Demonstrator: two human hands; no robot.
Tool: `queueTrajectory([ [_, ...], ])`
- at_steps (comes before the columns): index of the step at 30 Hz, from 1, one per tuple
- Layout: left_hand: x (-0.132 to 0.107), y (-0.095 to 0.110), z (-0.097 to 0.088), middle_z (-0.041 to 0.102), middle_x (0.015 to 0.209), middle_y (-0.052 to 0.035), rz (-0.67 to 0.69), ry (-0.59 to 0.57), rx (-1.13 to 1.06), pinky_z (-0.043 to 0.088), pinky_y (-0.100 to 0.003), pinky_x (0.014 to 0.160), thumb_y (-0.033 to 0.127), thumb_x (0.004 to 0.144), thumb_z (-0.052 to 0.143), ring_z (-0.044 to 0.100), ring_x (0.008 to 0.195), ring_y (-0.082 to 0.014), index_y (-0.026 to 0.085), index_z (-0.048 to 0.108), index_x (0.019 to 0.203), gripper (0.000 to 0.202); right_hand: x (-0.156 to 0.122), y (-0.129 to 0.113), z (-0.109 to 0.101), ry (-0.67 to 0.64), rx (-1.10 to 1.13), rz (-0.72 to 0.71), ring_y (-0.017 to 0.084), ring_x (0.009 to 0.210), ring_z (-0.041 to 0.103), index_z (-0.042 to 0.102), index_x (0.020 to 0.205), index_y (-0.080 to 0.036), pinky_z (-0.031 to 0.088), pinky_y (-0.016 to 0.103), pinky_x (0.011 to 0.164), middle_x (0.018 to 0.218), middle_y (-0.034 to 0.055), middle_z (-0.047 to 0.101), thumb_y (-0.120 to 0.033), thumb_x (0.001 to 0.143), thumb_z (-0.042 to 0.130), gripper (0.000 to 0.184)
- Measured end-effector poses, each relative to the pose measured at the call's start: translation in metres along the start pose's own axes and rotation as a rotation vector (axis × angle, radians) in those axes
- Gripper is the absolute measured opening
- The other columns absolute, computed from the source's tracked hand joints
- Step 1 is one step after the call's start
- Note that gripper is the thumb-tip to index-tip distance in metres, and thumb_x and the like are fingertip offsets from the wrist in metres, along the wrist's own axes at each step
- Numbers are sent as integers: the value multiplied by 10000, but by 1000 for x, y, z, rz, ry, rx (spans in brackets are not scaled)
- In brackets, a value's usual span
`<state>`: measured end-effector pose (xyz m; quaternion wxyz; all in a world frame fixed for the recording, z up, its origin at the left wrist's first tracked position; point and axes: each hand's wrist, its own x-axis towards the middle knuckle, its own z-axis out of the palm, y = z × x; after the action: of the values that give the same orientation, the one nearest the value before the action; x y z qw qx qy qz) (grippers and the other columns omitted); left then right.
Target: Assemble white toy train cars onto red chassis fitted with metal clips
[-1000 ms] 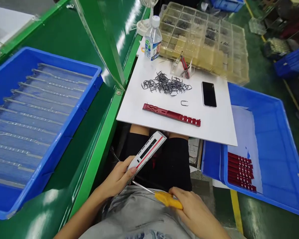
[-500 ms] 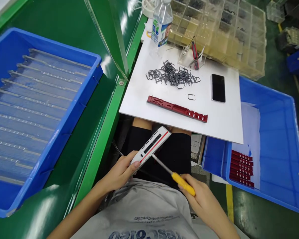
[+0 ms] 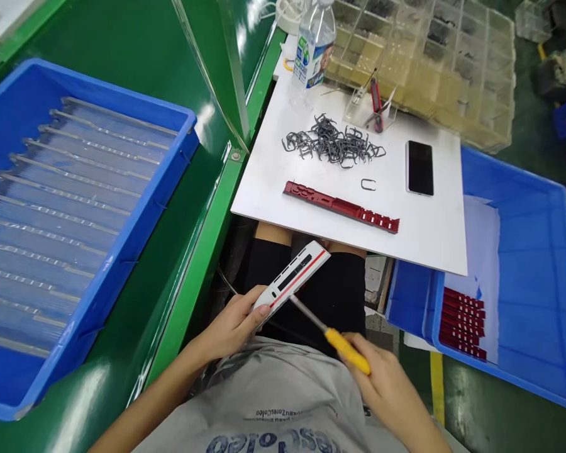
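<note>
My left hand (image 3: 236, 321) is closed round the lower end of a white model train car body (image 3: 292, 280) with a red stripe and dark window openings. The piece tilts up to the right above my lap. In my right hand (image 3: 370, 365) is a screwdriver (image 3: 344, 349) with a yellow handle; its metal shaft reaches up-left to the long side of the car body. The very tip is hidden or too small to make out. Ahead on the white board (image 3: 429, 233) lies a dark red slotted strip (image 3: 342, 206), with a single dark U-shaped clip (image 3: 368, 184) beyond it.
Small dark clips (image 3: 332, 139) form a pile near a water bottle (image 3: 314, 53), a tool holder (image 3: 368, 116), a phone (image 3: 419, 167) and a compartment box (image 3: 434, 69). A blue bin (image 3: 538, 283) with red strips stands right; a blue tray (image 3: 170, 182) of clear-covered pieces sits left.
The view has shifted slightly, so the surroundings appear a little further right. Both hands keep their hold, and the screwdriver stays against the side of the car body.
</note>
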<state>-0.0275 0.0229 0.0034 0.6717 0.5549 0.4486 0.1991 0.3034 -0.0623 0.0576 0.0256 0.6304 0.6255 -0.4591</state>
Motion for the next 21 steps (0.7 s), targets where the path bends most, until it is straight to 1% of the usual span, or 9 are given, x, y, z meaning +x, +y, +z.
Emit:
queueTrajectory([
  [1, 0, 0, 0, 575, 770, 41, -3, 2, -1, 491, -247, 546, 660, 1159, 442, 580, 589, -142, 187, 644, 1485, 608, 0, -1, -1, 11, 8, 5, 283, 963, 797, 689, 1321, -251, 542, 356, 824, 1171, 108, 827, -356, 1105, 454, 336],
  [5, 0, -1, 0, 601, 801, 29, -5, -4, -3, 490, -251, 546, 670, 1153, 444, 581, 598, -145, 192, 650, 1479, 614, 0, -1, 1, -125, -58, -29, 288, 935, 799, 720, 1258, -260, 537, 347, 804, 1153, 92, 835, -308, 1038, 521, 300],
  [9, 0, -1, 0, 594, 789, 36, -7, -5, -1, 499, -250, 563, 661, 1156, 440, 583, 610, -148, 197, 643, 1478, 600, -1, 2, 0, 20, -1, 2, 291, 962, 800, 694, 1331, -241, 553, 360, 820, 1170, 132, 830, -358, 1102, 443, 359],
  [12, -1, 1, 0, 589, 783, 39, -13, -7, -5, 488, -248, 558, 655, 1158, 440, 583, 594, -145, 195, 643, 1476, 594, -1, 5, -2, -69, -45, -41, 309, 935, 808, 708, 1292, -258, 552, 369, 790, 1150, 111, 837, -335, 1060, 486, 330],
  [13, -1, 2, 0, 582, 770, 42, -13, -11, -7, 482, -249, 552, 656, 1158, 438, 582, 586, -146, 193, 644, 1474, 597, 0, 6, -1, -70, -50, -40, 315, 940, 811, 709, 1288, -260, 557, 375, 793, 1149, 111, 837, -327, 1054, 483, 332],
  [16, -1, 4, 0, 555, 722, 51, -11, -14, -7, 473, -250, 546, 665, 1156, 434, 574, 580, -154, 191, 645, 1470, 607, 1, 8, 1, 34, -26, 0, 323, 986, 816, 698, 1309, -250, 579, 386, 820, 1145, 136, 831, -362, 1087, 440, 358],
  [17, 0, 4, 0, 550, 712, 52, -10, -11, -6, 474, -250, 548, 668, 1155, 435, 570, 579, -154, 191, 646, 1469, 609, 1, 9, 3, 28, -30, -2, 323, 986, 817, 702, 1299, -248, 586, 387, 823, 1133, 134, 832, -374, 1089, 444, 356],
  [19, 1, 5, 0, 557, 713, 49, -5, 2, -22, 471, -247, 546, 692, 1144, 448, 564, 572, -147, 189, 658, 1449, 625, 2, 10, 4, -79, -64, -40, 323, 966, 822, 732, 1238, -255, 605, 391, 821, 1112, 113, 838, -379, 1063, 491, 323],
  [21, 1, 6, 2, 568, 718, 40, -13, 35, -79, 475, -244, 539, 746, 1116, 471, 567, 571, -143, 184, 678, 1406, 666, 4, 13, -2, -121, -69, -60, 330, 1020, 830, 769, 1237, -271, 641, 405, 867, 1164, 105, 847, -400, 1052, 537, 324],
])
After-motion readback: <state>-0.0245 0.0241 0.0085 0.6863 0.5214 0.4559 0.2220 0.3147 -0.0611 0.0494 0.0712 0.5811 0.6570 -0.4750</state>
